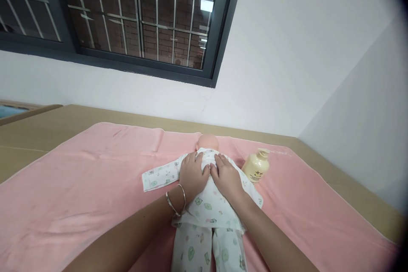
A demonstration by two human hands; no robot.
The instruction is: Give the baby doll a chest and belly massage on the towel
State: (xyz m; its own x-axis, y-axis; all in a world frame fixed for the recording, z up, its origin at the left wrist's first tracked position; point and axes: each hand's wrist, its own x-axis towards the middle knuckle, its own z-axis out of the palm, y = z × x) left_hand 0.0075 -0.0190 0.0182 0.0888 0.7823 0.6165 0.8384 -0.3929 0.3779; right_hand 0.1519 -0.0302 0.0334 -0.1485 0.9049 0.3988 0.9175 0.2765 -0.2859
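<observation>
A baby doll (208,141) lies on a pink blanket (105,187), its bald head away from me. The face is not visible. It wears a white printed top (208,208) and matching trousers (192,248), with one sleeve stretched out to the left. My left hand (193,175), with a bangle on the wrist, rests flat on the upper part of the top. Beside it my right hand (227,177) lies flat on the same garment, fingers towards the head. The two thumbs are close together at the middle.
A cream pump-style bottle (256,165) stands on the blanket to the right of the doll. The blanket covers a wooden surface (73,121) set against a white wall (270,51). Above is a dark-framed window (212,74) with metal bars.
</observation>
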